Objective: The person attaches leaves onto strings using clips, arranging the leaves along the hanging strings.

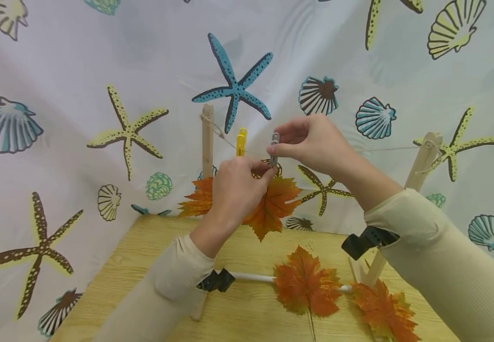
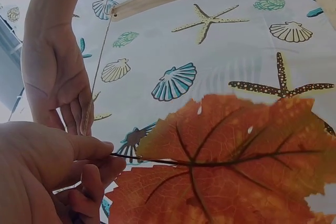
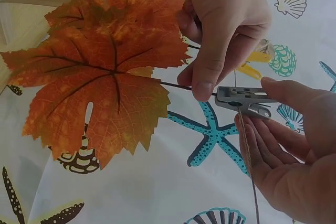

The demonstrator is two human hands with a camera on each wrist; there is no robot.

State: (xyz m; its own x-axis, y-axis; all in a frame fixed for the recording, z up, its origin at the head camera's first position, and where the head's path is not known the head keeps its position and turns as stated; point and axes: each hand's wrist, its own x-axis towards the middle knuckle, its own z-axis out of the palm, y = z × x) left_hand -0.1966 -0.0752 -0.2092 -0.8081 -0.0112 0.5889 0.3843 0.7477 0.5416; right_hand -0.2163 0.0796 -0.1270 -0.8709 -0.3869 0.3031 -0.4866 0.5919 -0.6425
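Observation:
A thin string (image 1: 383,149) runs between two wooden posts (image 1: 207,137). My left hand (image 1: 238,183) pinches the stem of an orange maple leaf (image 1: 274,206) and holds it up under the string; the stem shows in the left wrist view (image 2: 152,159). My right hand (image 1: 311,142) pinches a grey clothespin (image 1: 274,148) on the string, right at the leaf's stem; in the right wrist view the grey clothespin (image 3: 244,100) meets the stem beside the leaf (image 3: 100,72). A yellow clothespin (image 1: 241,141) clips another orange leaf (image 1: 197,199) to the string on the left.
Two more orange leaves (image 1: 306,285) (image 1: 383,311) lie on the wooden table (image 1: 144,247) by the stand's white base bar (image 1: 251,277). A seashell-and-starfish curtain (image 1: 101,95) hangs close behind. The right post (image 1: 422,164) stands at the table's right.

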